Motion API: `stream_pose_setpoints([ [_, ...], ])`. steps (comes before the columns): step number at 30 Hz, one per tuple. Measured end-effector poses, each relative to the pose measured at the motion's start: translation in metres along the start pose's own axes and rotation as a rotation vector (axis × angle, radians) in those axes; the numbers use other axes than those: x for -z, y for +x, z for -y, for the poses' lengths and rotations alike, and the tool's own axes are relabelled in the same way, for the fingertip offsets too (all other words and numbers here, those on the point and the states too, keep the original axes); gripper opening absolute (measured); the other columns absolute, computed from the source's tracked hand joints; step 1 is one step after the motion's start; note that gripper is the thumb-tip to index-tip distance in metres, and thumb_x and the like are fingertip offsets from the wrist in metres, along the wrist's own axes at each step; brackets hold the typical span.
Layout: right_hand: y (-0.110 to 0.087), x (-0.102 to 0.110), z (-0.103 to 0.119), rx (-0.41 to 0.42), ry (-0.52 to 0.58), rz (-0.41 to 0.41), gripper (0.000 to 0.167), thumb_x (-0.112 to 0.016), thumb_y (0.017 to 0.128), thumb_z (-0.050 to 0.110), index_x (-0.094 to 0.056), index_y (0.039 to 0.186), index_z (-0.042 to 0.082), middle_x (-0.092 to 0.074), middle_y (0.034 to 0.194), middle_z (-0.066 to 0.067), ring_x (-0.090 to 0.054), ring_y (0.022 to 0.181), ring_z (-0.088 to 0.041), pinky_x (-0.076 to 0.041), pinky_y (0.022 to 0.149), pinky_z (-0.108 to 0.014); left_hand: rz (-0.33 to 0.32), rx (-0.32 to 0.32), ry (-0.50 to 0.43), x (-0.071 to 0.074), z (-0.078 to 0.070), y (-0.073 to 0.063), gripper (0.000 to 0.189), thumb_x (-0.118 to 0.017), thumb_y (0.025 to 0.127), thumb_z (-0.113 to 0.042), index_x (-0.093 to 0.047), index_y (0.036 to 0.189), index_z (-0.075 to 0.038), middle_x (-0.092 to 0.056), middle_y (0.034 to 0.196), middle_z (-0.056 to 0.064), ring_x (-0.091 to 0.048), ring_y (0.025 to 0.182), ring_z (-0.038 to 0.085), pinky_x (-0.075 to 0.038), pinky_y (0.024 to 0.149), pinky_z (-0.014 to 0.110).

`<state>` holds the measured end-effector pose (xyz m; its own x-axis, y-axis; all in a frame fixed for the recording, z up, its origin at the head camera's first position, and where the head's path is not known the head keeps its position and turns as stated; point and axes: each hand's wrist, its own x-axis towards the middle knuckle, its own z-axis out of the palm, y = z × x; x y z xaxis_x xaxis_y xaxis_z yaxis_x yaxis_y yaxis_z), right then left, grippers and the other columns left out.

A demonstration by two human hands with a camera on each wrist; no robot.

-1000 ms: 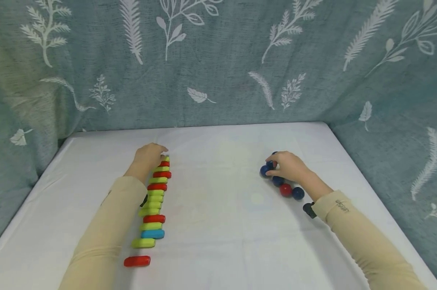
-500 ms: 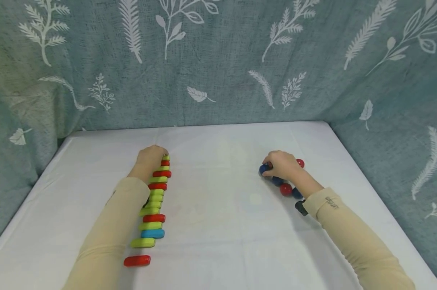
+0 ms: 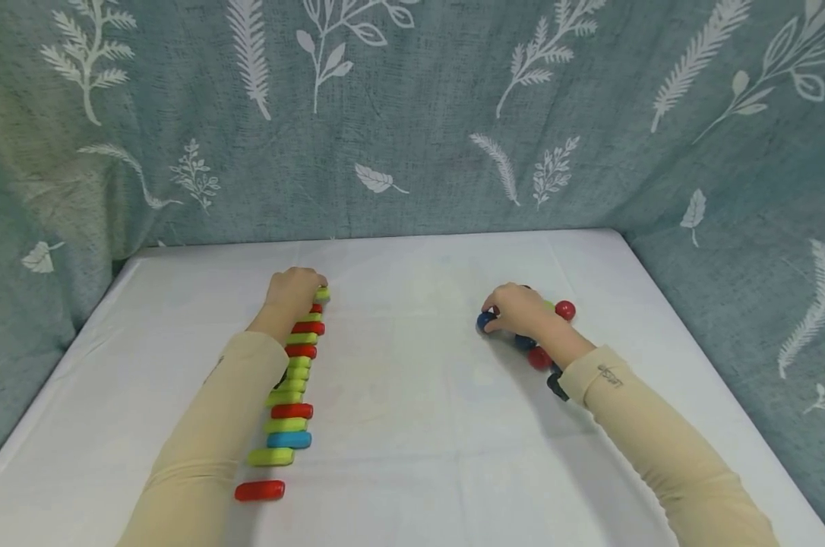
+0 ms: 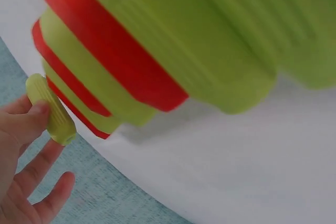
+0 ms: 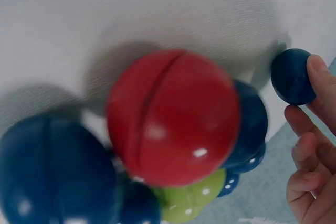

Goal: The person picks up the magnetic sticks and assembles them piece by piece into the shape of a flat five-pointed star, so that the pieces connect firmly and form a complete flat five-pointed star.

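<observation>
At the far end of a row of short rods, my left hand pinches a yellow-green ribbed rod between thumb and fingers. That rod stands apart from the nearest red rod of the row. The row holds more yellow-green and red rods and one blue rod. On the right, my right hand pinches a dark blue ball with thumb and fingertips. A cluster of balls lies under and behind that hand, among them a red ball and a green ball; the hand partly hides them in the head view.
White cloth covers the table. A lone red rod lies at the near end of the row. Another red ball rests right of my right hand. A grey-green leaf-patterned curtain stands behind the table and along both sides.
My left hand has drawn the yellow-green rod away from the row's far end, slightly to the right. My right hand has moved left with the blue ball, baring a red ball behind it.
</observation>
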<state>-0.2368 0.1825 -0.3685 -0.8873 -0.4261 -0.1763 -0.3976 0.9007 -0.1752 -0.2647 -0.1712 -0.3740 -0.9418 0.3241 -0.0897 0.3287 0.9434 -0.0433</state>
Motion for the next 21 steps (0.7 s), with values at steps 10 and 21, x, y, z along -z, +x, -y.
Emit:
stream_pose_setpoints([
  [10,0.017,-0.004,0.017,0.051,0.074,0.015,0.034,-0.071,0.08,0.021,-0.067,0.109,0.003,-0.066,0.098,-0.009,-0.058,0.095,-0.023,-0.046,0.085,-0.036,0.01,-0.047,-0.13,0.007,-0.014,-0.004,0.031,-0.061,0.085,-0.001,-0.062,0.115,-0.004,-0.058,0.113,0.019,-0.052,0.105,0.036,-0.049,0.079,0.046],
  [21,0.035,-0.013,0.031,0.094,0.192,-0.021,0.033,-0.07,0.081,0.018,-0.066,0.11,0.003,-0.066,0.101,-0.01,-0.059,0.1,-0.025,-0.045,0.088,-0.036,0.048,-0.148,-0.361,0.002,-0.042,-0.006,0.026,-0.061,0.087,-0.005,-0.063,0.113,-0.005,-0.062,0.104,0.014,-0.056,0.1,0.029,-0.046,0.083,0.04],
])
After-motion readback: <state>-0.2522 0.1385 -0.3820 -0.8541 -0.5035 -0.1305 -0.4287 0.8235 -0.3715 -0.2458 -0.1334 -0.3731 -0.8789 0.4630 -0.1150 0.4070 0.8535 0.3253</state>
